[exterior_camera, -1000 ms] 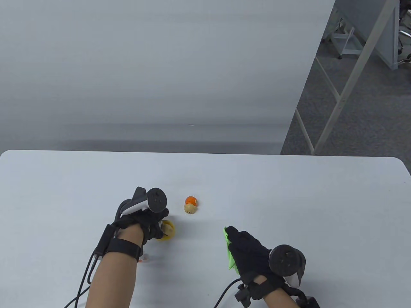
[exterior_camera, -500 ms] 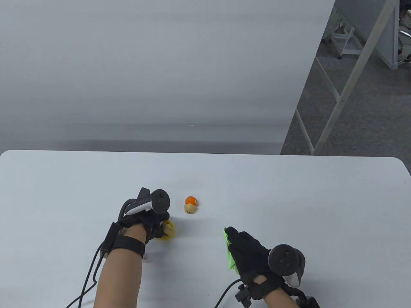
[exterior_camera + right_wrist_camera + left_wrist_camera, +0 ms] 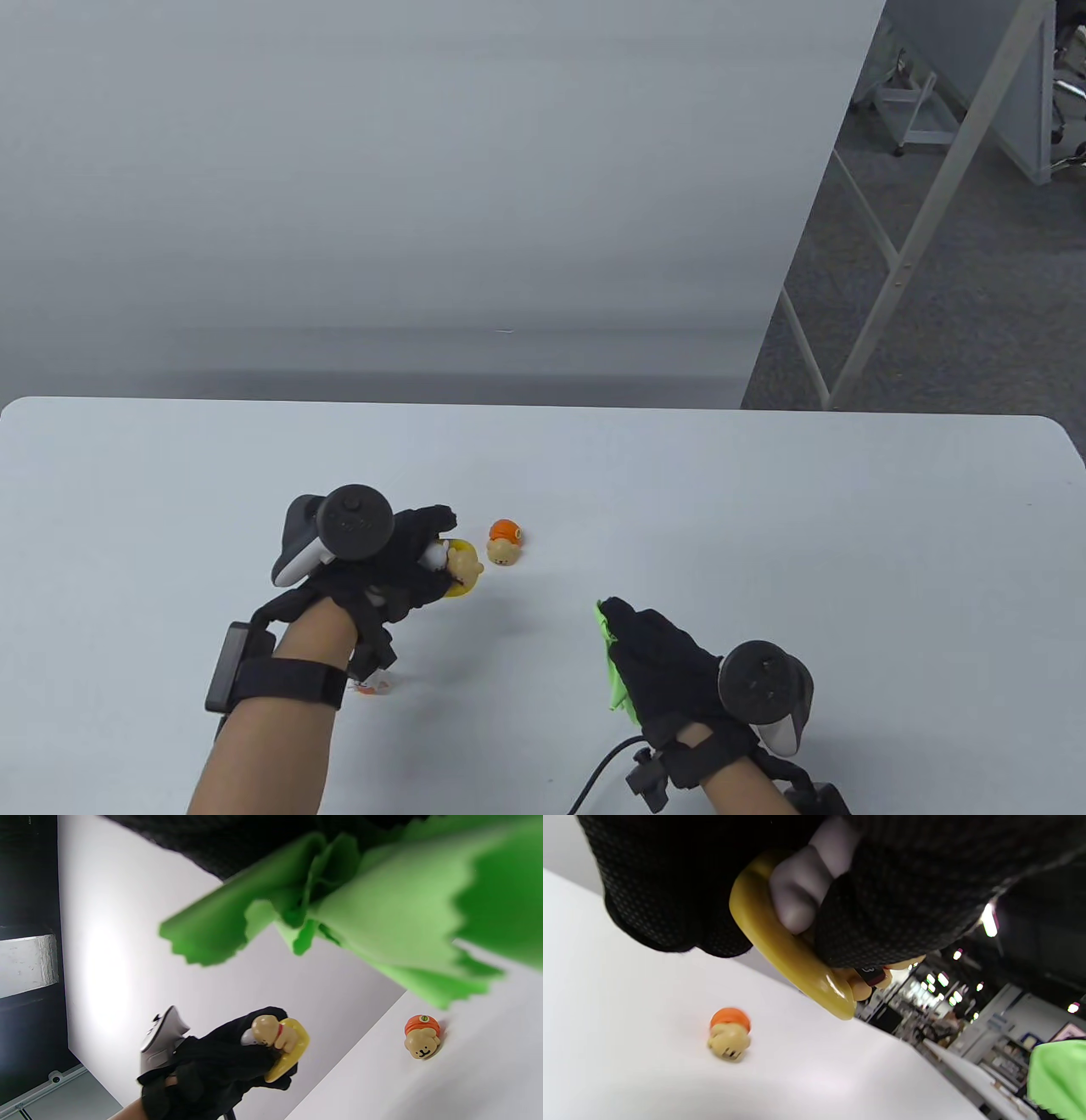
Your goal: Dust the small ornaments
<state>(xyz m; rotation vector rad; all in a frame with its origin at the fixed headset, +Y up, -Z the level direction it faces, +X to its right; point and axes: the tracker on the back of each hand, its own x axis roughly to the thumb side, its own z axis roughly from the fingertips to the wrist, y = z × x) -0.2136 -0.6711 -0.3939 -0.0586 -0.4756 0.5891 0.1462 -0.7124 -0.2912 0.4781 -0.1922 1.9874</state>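
My left hand (image 3: 407, 564) grips a small ornament, a tan dog on a yellow banana-shaped base (image 3: 461, 570), and holds it above the table. It also shows in the left wrist view (image 3: 793, 955) and the right wrist view (image 3: 282, 1043). A second ornament, a tan dog with an orange cap (image 3: 504, 543), lies on the table just right of it and shows in the left wrist view (image 3: 729, 1033) and the right wrist view (image 3: 421, 1037). My right hand (image 3: 657, 658) holds a green cloth (image 3: 612, 671) low over the table, to the right, apart from both ornaments; the cloth fills the top of the right wrist view (image 3: 382, 908).
The white table (image 3: 764, 526) spreads wide on all sides. A small orange-and-white piece (image 3: 373, 684) lies on the table beside my left wrist. Beyond the table's far right edge are grey carpet and white metal frames (image 3: 916, 229).
My left hand has lifted the yellow-based dog ornament off the table, turned over, and moved it up and to the right, toward the orange-capped one. My right hand with the cloth has barely moved.
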